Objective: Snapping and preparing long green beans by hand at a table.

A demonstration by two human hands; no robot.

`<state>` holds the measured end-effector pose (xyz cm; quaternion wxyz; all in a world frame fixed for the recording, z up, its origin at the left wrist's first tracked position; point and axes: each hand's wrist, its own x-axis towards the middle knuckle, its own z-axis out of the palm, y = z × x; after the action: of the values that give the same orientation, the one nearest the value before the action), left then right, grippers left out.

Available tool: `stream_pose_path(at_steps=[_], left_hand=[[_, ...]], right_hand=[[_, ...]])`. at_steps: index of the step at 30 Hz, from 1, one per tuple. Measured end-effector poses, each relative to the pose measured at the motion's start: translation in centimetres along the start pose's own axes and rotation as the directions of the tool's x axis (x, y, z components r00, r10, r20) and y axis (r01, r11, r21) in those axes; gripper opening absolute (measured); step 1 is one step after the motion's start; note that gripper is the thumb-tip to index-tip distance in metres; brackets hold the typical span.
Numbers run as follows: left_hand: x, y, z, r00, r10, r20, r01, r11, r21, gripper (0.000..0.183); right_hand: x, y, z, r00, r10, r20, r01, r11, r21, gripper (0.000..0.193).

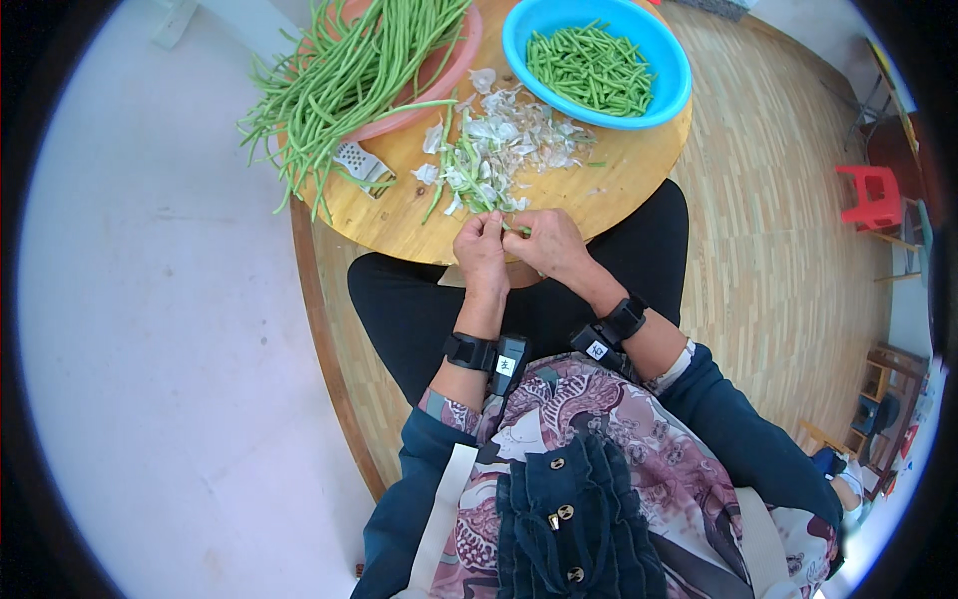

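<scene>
At the near edge of the round wooden table, my left hand point(482, 252) and my right hand point(552, 243) are close together, fingers pinched. A short green stretch of long bean point(515, 230) shows between them; most of it is hidden by my fingers. Just beyond my hands lies a pile of white papery garlic skins point(499, 140) mixed with a few bean pieces. Whole long beans point(359, 80) heap over a pink basin point(464, 50) at the far left and hang past the table edge. Short cut beans point(591, 72) fill part of a blue basin point(679, 85) at the far right.
A small metal grater point(361, 165) lies on the wooden table point(629, 185) under the hanging beans. My knees are beneath the table's near edge. A red plastic stool point(870, 195) stands on the wooden floor to the right, with wooden furniture point(883, 389) nearer. A pale surface spreads at left.
</scene>
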<state>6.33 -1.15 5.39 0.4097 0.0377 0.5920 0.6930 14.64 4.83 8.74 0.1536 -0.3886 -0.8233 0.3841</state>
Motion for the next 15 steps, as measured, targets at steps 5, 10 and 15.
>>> stream_pose_path(at_steps=[5, 10, 15], left_hand=[[0.5, -0.3, 0.0, 0.992, 0.119, -0.047, -0.119, 0.993, 0.016, 0.013], [1.2, 0.4, -1.5, 0.999, -0.006, -0.05, 0.008, 0.999, 0.032, 0.012], [0.5, 0.5, -1.2, 1.0, -0.023, 0.021, 0.022, 0.999, 0.036, 0.012]], right_hand=[[-0.3, -0.9, -0.4, 0.998, -0.023, -0.061, 0.024, 1.0, 0.013, 0.024], [-0.4, -1.4, -0.6, 0.984, -0.103, -0.144, 0.113, 0.992, 0.059, 0.021], [2.6, 0.8, -0.1, 0.979, 0.198, 0.04, -0.167, 0.678, 0.716, 0.022]])
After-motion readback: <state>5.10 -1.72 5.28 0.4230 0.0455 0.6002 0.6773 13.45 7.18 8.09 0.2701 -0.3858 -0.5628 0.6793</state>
